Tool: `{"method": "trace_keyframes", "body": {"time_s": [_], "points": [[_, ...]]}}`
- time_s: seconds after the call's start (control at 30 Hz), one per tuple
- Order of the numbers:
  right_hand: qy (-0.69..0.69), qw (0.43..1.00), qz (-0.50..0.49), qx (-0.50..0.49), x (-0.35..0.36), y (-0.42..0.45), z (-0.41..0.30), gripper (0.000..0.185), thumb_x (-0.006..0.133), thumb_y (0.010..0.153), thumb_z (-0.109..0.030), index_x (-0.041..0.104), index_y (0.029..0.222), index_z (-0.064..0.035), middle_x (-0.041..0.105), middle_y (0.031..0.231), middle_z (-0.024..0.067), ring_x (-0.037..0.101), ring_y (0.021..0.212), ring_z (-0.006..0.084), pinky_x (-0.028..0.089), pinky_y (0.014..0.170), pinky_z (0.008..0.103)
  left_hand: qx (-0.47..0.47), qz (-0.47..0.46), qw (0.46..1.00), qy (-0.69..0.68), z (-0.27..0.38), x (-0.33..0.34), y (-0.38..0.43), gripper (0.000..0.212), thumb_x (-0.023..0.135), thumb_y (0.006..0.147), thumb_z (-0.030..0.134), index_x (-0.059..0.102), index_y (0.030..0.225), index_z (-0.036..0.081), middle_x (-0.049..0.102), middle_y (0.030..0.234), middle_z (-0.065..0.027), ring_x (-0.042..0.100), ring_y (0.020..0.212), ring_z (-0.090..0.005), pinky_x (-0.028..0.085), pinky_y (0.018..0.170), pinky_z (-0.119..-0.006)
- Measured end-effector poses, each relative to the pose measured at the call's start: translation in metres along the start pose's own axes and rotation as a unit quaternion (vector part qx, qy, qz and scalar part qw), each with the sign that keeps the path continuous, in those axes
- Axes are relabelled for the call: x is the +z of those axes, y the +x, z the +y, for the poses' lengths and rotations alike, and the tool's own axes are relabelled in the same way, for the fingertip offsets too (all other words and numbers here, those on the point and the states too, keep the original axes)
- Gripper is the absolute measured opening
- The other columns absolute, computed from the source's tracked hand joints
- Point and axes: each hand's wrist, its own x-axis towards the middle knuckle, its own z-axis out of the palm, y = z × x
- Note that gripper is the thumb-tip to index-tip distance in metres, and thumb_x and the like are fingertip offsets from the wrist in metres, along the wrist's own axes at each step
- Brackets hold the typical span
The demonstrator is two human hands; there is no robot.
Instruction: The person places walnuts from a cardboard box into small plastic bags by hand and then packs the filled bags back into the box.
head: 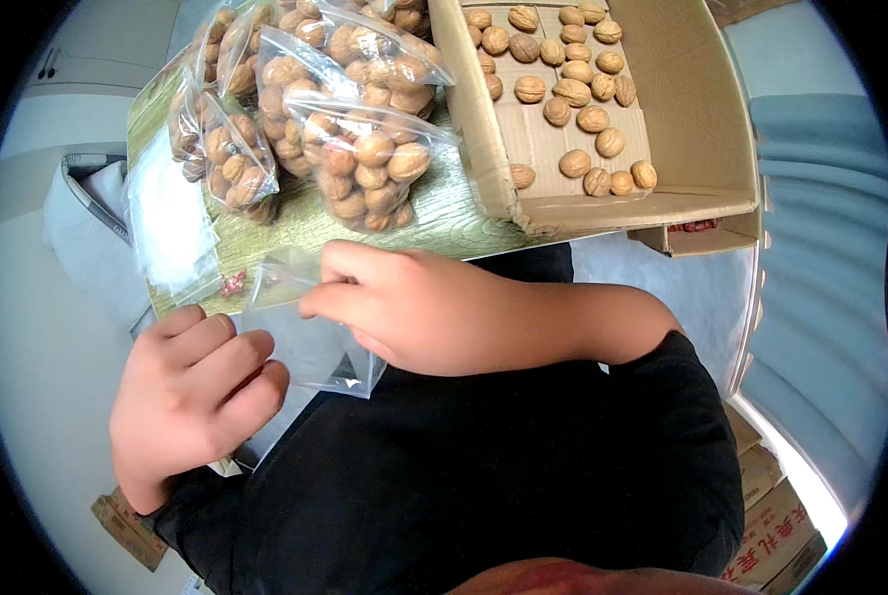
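An empty clear plastic bag [317, 357] hangs between my hands at the near edge of the table. My right hand [399, 305] grips its upper part, fingers bent over the film. Curled at the bag's left side is my left hand [198, 387]; whether its fingers pinch the film cannot be told. Beyond them, a filled zip bag of walnuts [369, 171] lies among several more, including a smaller bag of walnuts [239, 160] to the left. A stack of flat clear bags [172, 223] rests at the table's left edge.
An open cardboard box [682, 149] with loose walnuts [593, 119] stands at the right of the wood-patterned table [444, 216]. Below its near corner is a smaller box [742, 236] holding dark red items. A small red-and-white scrap [233, 282] lies near the flat bags.
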Motion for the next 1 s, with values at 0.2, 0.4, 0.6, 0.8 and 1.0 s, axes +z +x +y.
{"method": "trace_keyframes", "body": {"time_s": [0.2, 0.4, 0.6, 0.8, 1.0], "points": [[-0.051, 0.998, -0.009, 0.044, -0.008, -0.013, -0.011, 0.023, 0.063, 0.09, -0.001, 0.065, 0.114, -0.0005, 0.053, 0.096, 0.0101, 0.062, 0.075, 0.024, 0.052, 0.066, 0.0342, -0.072, 0.116, 0.988, -0.077, 0.001, 0.012, -0.021, 0.026, 0.071, 0.059, 0.011, 0.067, 0.083, 0.001, 0.061, 0.075, -0.0072, 0.059, 0.062, -0.0229, 0.044, 0.052, -0.035], [-0.205, 0.976, 0.045, -0.053, -0.136, -0.015, -0.071, 0.023, 0.059, 0.1, -0.025, 0.067, 0.11, -0.0061, 0.067, 0.093, 0.0065, 0.065, 0.078, 0.0166, 0.053, 0.068, 0.029, -0.136, 0.203, 0.965, -0.098, -0.012, 0.032, -0.058, 0.029, 0.078, 0.059, 0.006, 0.067, 0.085, -0.001, 0.06, 0.072, -0.0082, 0.059, 0.064, -0.0261, 0.044, 0.055, -0.036], [-0.507, 0.836, -0.052, 0.204, -0.226, 0.009, 0.081, 0.084, 0.072, 0.086, -0.043, 0.03, 0.155, -0.0199, 0.03, 0.155, 0.0263, 0.055, 0.125, 0.0399, 0.045, 0.107, 0.0452, -0.185, 0.245, 0.941, -0.139, -0.001, 0.038, -0.069, 0.028, 0.082, 0.062, 0.004, 0.068, 0.085, -0.002, 0.061, 0.073, -0.01, 0.059, 0.065, -0.0265, 0.045, 0.058, -0.035], [-0.5, 0.804, -0.168, 0.276, -0.18, 0.022, 0.147, 0.114, 0.077, 0.07, -0.065, 0.021, 0.158, -0.0191, 0.01, 0.165, 0.023, 0.023, 0.146, 0.0526, 0.03, 0.115, 0.0639, -0.22, 0.25, 0.93, -0.158, -0.002, 0.054, -0.078, 0.027, 0.082, 0.063, 0.0, 0.068, 0.086, -0.001, 0.062, 0.075, -0.01, 0.059, 0.067, -0.0263, 0.046, 0.06, -0.034], [-0.46, 0.879, -0.063, 0.107, -0.189, 0.024, 0.171, 0.078, 0.083, 0.068, -0.038, 0.05, 0.132, -0.0055, 0.03, 0.146, 0.0277, 0.054, 0.12, 0.0472, 0.05, 0.101, 0.0473, -0.237, 0.28, 0.915, -0.169, -0.02, 0.062, -0.086, 0.026, 0.081, 0.065, -0.002, 0.067, 0.087, -0.004, 0.062, 0.079, -0.0121, 0.059, 0.07, -0.0262, 0.046, 0.062, -0.034]]}}
